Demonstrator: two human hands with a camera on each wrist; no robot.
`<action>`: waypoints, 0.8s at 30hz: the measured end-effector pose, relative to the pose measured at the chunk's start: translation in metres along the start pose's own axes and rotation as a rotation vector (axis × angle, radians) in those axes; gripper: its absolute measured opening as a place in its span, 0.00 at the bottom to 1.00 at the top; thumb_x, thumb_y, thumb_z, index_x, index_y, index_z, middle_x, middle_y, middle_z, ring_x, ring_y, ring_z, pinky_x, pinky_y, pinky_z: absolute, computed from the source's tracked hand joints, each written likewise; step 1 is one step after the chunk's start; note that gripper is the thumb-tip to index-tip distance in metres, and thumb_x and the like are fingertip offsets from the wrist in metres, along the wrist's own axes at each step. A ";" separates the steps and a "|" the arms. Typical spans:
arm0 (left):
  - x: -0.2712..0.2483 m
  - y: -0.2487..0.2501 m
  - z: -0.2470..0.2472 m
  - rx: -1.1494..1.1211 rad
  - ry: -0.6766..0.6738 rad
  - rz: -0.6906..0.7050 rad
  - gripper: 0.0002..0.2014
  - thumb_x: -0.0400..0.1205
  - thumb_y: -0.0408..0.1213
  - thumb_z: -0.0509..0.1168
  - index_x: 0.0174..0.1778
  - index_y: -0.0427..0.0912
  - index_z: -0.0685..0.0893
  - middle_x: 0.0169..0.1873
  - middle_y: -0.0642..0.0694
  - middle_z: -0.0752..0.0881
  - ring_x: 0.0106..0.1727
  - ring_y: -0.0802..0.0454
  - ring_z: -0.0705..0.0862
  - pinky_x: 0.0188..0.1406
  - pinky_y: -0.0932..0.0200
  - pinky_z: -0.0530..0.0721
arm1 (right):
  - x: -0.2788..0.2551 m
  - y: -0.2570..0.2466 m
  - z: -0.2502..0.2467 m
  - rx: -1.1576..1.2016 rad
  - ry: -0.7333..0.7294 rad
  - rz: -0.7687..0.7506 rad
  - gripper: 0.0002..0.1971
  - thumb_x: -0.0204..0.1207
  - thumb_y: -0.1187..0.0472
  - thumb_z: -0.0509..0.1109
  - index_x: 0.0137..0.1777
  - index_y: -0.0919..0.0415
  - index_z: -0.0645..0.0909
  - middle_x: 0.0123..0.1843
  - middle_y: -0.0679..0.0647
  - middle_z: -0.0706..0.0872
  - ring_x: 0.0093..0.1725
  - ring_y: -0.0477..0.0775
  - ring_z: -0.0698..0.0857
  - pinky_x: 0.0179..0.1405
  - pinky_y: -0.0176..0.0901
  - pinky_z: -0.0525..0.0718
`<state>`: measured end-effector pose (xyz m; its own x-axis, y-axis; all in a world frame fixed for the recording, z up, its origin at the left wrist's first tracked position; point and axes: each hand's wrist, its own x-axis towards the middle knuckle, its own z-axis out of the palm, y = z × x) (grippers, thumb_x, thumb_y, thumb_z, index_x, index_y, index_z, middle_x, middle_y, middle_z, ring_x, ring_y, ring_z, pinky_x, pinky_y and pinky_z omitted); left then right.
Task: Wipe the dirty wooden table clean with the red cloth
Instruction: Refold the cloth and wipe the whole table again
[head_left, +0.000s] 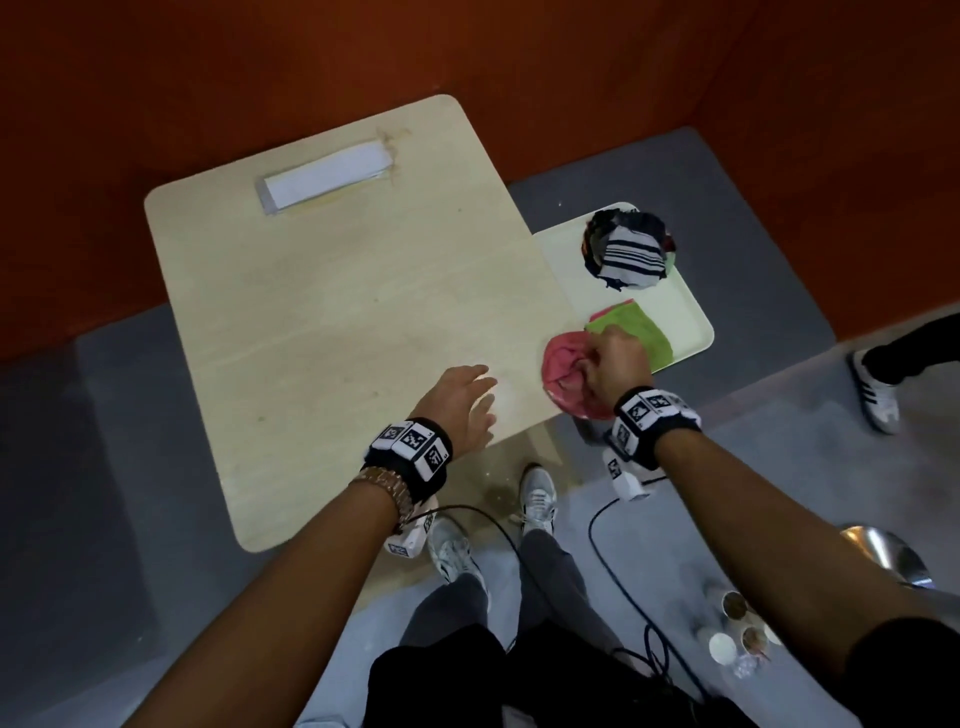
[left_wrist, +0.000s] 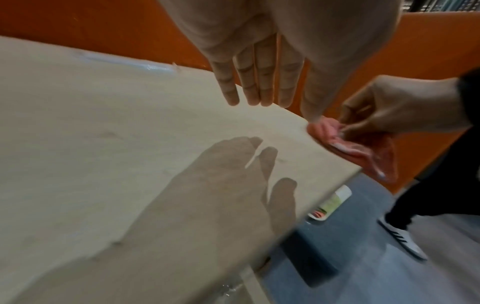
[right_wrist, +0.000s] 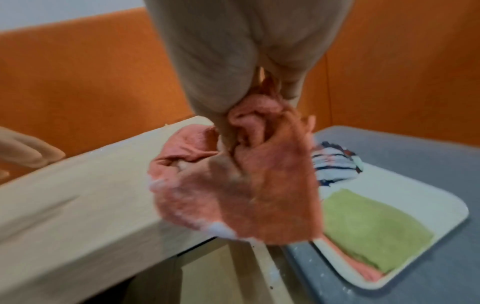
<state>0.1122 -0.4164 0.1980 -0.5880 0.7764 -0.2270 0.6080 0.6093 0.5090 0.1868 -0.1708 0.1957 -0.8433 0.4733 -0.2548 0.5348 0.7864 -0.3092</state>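
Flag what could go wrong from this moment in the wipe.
The right hand pinches the red cloth bunched up at the wooden table edge; wiping with it wadded may smear rather than clean. White foam clings to the cloth and could drip onto the floor. A wide stroke might snag the taped paper strip.

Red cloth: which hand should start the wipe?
Right. The right hand already grips the red cloth at the wooden table edge; the left hand hovers open, holding nothing.

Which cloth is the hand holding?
The red cloth, bunched in the right hand at the table's edge. The green cloth lies flat and the striped one sits piled, both on the tray.
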 end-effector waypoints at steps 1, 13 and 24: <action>0.000 -0.008 -0.005 0.014 0.020 -0.027 0.23 0.83 0.44 0.63 0.74 0.43 0.77 0.77 0.46 0.73 0.78 0.46 0.68 0.77 0.57 0.65 | 0.004 0.006 -0.006 0.003 -0.002 0.010 0.16 0.68 0.69 0.72 0.56 0.60 0.87 0.50 0.63 0.85 0.50 0.66 0.85 0.50 0.51 0.82; -0.027 -0.086 -0.064 0.062 0.117 -0.228 0.20 0.83 0.39 0.64 0.71 0.41 0.80 0.74 0.42 0.76 0.77 0.41 0.70 0.77 0.50 0.67 | -0.036 -0.025 0.021 0.069 -0.035 -0.008 0.16 0.76 0.62 0.67 0.63 0.54 0.85 0.54 0.61 0.81 0.50 0.66 0.84 0.54 0.51 0.83; -0.057 -0.100 -0.049 0.053 0.127 -0.273 0.18 0.84 0.42 0.63 0.70 0.43 0.82 0.74 0.43 0.77 0.76 0.41 0.70 0.76 0.51 0.68 | -0.073 -0.149 0.057 0.120 -0.240 -0.175 0.16 0.72 0.66 0.67 0.59 0.56 0.87 0.52 0.63 0.82 0.52 0.68 0.84 0.51 0.53 0.81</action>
<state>0.0586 -0.5294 0.2004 -0.7935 0.5585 -0.2416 0.4433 0.8026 0.3992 0.1713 -0.3454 0.2079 -0.8940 0.2161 -0.3926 0.3969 0.7885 -0.4698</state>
